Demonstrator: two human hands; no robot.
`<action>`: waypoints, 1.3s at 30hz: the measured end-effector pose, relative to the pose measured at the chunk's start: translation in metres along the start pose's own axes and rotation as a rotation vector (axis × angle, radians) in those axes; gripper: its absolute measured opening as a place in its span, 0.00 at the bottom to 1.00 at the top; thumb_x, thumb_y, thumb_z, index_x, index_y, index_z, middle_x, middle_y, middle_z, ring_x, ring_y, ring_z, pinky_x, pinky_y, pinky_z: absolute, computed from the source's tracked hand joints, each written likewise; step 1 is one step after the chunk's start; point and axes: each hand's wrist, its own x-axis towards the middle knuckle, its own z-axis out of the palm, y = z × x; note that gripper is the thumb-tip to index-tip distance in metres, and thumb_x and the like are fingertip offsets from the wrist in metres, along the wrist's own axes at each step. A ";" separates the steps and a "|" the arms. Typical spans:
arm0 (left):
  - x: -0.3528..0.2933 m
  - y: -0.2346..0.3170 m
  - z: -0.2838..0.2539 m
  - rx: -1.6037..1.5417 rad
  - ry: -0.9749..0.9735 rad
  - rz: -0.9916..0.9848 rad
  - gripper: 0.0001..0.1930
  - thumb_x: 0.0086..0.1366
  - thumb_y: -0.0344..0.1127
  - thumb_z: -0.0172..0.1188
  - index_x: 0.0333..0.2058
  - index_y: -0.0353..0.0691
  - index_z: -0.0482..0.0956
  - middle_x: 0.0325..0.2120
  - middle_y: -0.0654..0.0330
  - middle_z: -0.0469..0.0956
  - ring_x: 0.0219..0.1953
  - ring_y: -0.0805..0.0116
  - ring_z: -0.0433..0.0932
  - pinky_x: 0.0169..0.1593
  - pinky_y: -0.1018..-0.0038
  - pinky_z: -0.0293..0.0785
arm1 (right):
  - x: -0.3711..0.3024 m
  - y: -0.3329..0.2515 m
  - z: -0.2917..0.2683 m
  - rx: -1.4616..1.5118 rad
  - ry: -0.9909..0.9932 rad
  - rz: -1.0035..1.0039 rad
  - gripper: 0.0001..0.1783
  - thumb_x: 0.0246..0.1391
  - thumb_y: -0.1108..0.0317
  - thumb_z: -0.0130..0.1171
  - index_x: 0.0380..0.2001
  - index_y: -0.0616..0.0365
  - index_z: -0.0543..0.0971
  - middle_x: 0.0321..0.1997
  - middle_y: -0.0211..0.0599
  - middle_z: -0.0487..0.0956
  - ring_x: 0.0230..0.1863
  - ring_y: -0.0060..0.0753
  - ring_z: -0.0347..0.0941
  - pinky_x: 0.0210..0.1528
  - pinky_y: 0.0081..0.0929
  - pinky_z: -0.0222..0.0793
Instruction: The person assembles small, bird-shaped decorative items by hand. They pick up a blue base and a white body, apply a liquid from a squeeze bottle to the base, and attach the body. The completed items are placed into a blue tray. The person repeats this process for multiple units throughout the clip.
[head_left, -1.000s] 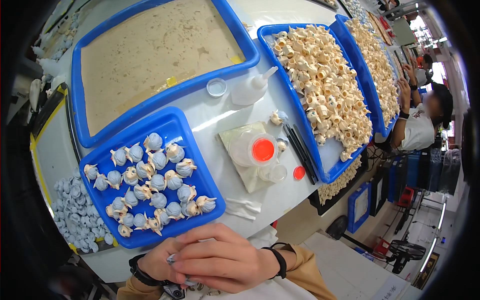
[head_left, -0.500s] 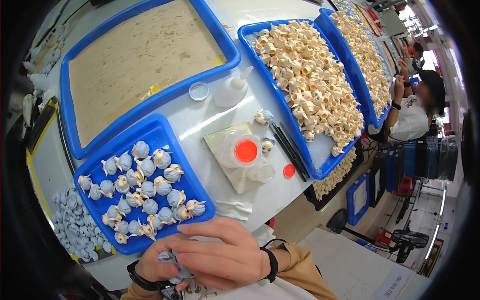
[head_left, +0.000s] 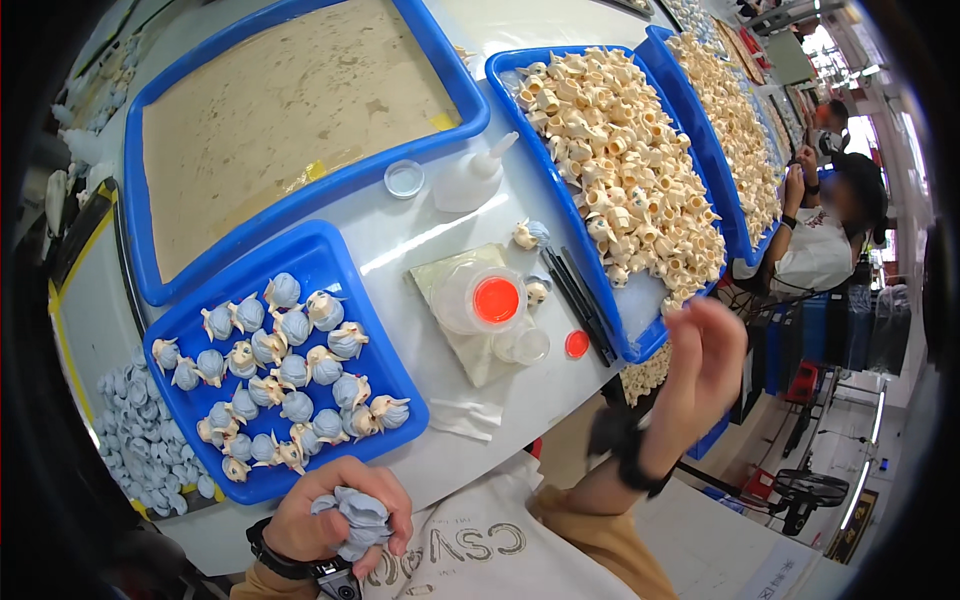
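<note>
Cupping grey shells (head_left: 358, 518) in our left hand (head_left: 294, 520), just this side of the tray (head_left: 318, 255), we judge them light, stiff, best held by rims. Our right hand (head_left: 705, 360) curls near cream heads (head_left: 630, 170), right of the tray; its hold we cannot tell.

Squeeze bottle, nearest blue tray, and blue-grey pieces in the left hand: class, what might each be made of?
Squeeze bottle: probably plastic, translucent, its walls milky. Nearest blue tray: likely moulded plastic, smooth, with rounded corners. Blue-grey pieces: matt, perhaps plastic or resin; their dull, even surface leaves it open.
</note>
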 end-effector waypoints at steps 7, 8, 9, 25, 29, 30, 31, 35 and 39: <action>0.002 0.000 0.000 -0.007 0.052 0.011 0.24 0.59 0.48 0.53 0.37 0.29 0.64 0.29 0.44 0.68 0.29 0.60 0.72 0.16 0.80 0.69 | 0.028 0.043 0.009 -0.482 -0.435 0.062 0.09 0.44 0.68 0.60 0.29 0.60 0.74 0.20 0.38 0.75 0.20 0.28 0.71 0.23 0.22 0.65; 0.002 0.001 0.001 -0.005 0.060 0.007 0.24 0.59 0.49 0.53 0.37 0.29 0.64 0.29 0.44 0.68 0.29 0.60 0.72 0.16 0.80 0.69 | 0.030 0.046 0.008 -0.473 -0.436 0.031 0.09 0.43 0.69 0.60 0.27 0.60 0.73 0.21 0.38 0.75 0.20 0.30 0.72 0.23 0.24 0.66; 0.002 0.001 0.001 -0.003 0.068 0.003 0.24 0.59 0.49 0.53 0.37 0.29 0.64 0.29 0.44 0.68 0.29 0.60 0.72 0.16 0.80 0.69 | 0.029 0.047 0.010 -0.466 -0.431 0.025 0.09 0.43 0.69 0.61 0.27 0.61 0.73 0.21 0.38 0.75 0.20 0.30 0.72 0.23 0.24 0.66; -0.001 0.000 0.002 0.020 0.079 0.014 0.24 0.58 0.49 0.54 0.39 0.30 0.64 0.30 0.44 0.68 0.30 0.60 0.73 0.16 0.79 0.71 | 0.024 0.048 0.013 -0.463 -0.381 -0.042 0.09 0.40 0.73 0.61 0.27 0.61 0.74 0.24 0.37 0.75 0.22 0.31 0.71 0.26 0.25 0.66; -0.002 0.000 0.001 0.020 0.078 0.021 0.24 0.58 0.49 0.54 0.39 0.30 0.64 0.30 0.44 0.68 0.29 0.60 0.73 0.16 0.79 0.71 | 0.023 0.051 0.012 -0.424 -0.366 -0.020 0.08 0.41 0.73 0.60 0.27 0.61 0.75 0.24 0.36 0.75 0.22 0.27 0.71 0.26 0.22 0.66; -0.002 0.000 0.001 0.019 0.081 0.022 0.24 0.58 0.49 0.54 0.39 0.30 0.64 0.30 0.44 0.68 0.29 0.60 0.73 0.16 0.79 0.71 | 0.022 0.051 0.010 -0.379 -0.330 0.019 0.08 0.41 0.74 0.60 0.28 0.62 0.75 0.24 0.35 0.76 0.22 0.25 0.71 0.26 0.21 0.66; -0.003 0.000 0.001 0.022 0.079 0.016 0.24 0.58 0.49 0.54 0.39 0.30 0.64 0.30 0.44 0.68 0.30 0.60 0.73 0.16 0.79 0.71 | 0.020 0.051 0.006 -0.333 -0.294 0.057 0.07 0.42 0.74 0.59 0.28 0.62 0.75 0.24 0.34 0.76 0.22 0.23 0.71 0.26 0.20 0.65; -0.002 0.002 0.001 0.027 0.085 0.004 0.25 0.58 0.49 0.55 0.39 0.30 0.63 0.31 0.44 0.68 0.31 0.60 0.73 0.17 0.78 0.71 | 0.009 0.049 -0.013 -0.191 -0.127 0.131 0.08 0.42 0.78 0.58 0.30 0.63 0.74 0.26 0.33 0.76 0.26 0.20 0.70 0.31 0.18 0.65; -0.002 0.001 -0.001 0.034 0.087 -0.010 0.25 0.58 0.49 0.55 0.39 0.30 0.63 0.31 0.44 0.68 0.31 0.60 0.74 0.17 0.78 0.72 | -0.014 0.018 -0.009 0.158 -0.305 -0.027 0.12 0.36 0.81 0.58 0.30 0.62 0.74 0.33 0.39 0.74 0.35 0.30 0.71 0.37 0.23 0.66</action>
